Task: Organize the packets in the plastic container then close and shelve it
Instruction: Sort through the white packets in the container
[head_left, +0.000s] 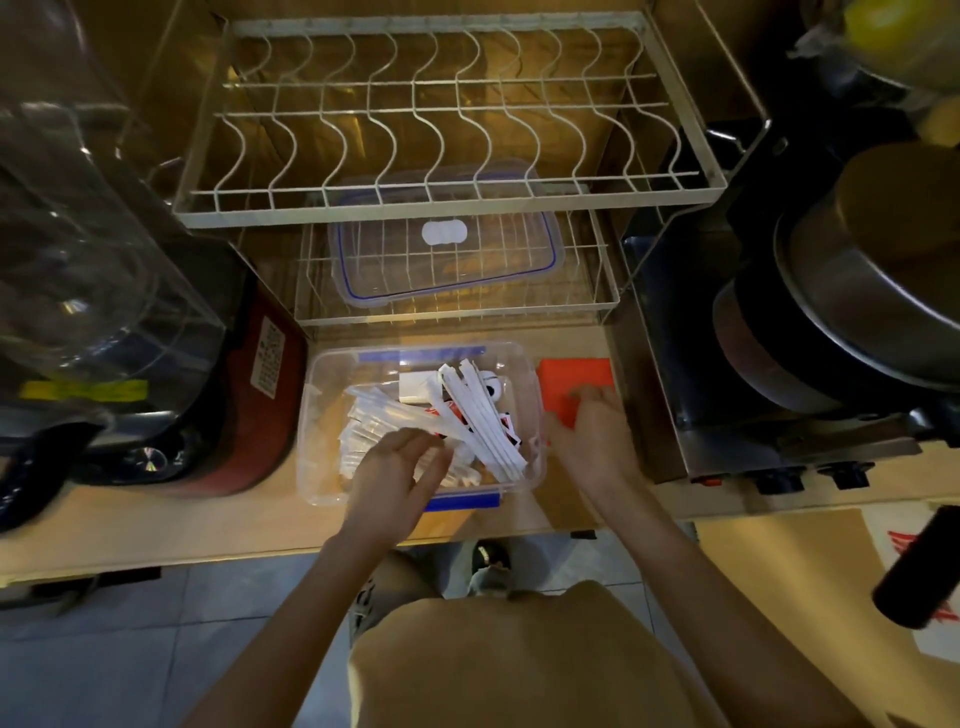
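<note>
Left hand (395, 467), fingers loosely spread, lies over the packets (467, 415) in the open container (322, 415) on the surface (156, 525). Right hand (592, 436), fingers spread, rests on an orange pad (566, 376) at 3 o'clock of the container. Lid (447, 249) lies on the rack (602, 306) at 12 o'clock.

Wire dish rack (447, 119), two tiers, at the back of a wooden counter (156, 519). Orange block (571, 382) on the counter, near its right end. Far left: clear jug (78, 218) above a red-and-black appliance (249, 415). Right: steel appliance (727, 426) with stacked pans (857, 312). Grey tiled floor (130, 649) below.
</note>
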